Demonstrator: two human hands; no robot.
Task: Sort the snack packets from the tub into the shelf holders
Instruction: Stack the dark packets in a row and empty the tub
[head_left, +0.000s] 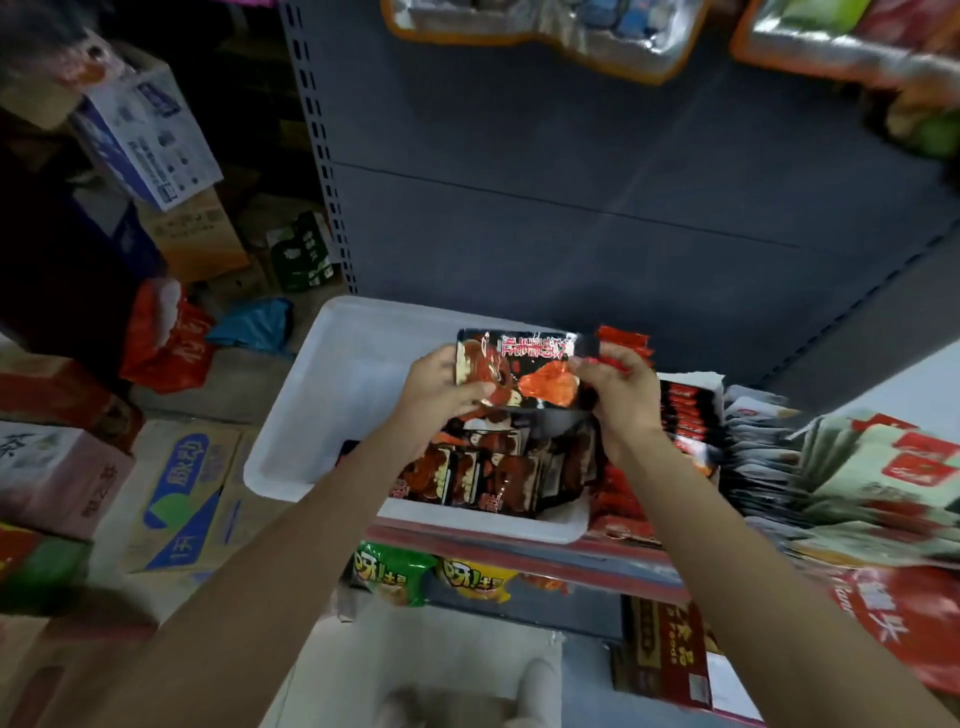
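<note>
At the centre of the frame both hands hold one black packet (524, 366) above the white tub (332, 395): the left hand (441, 387) grips its left edge with thumb on the front and fingers curled behind, and the right hand (621, 387) pinches its right edge while also holding a few small red packets (626, 343) that stick up behind its fingers. The black packet faces the camera, level, with red lettering across its top and a picture of reddish meat below (the print is too blurred to read). The tub sits on a shelf (519, 556) with a red front edge; its left half is bare, and its lower right part holds a loose pile of dark packets (493, 467) of the same kind, just under the hands. Right of the tub, on the same shelf, stand rows of black-and-red packets (685, 421), then pale green packets (872, 478) toward the right edge. Below the shelf edge lie a green bag (392, 571) and a yellow bag (475, 577). At the left of the frame cardboard boxes (182, 499) are stacked on the floor, with a red plastic bag (166, 338) above them. A grey back panel (571, 208) fills the upper middle.
</note>
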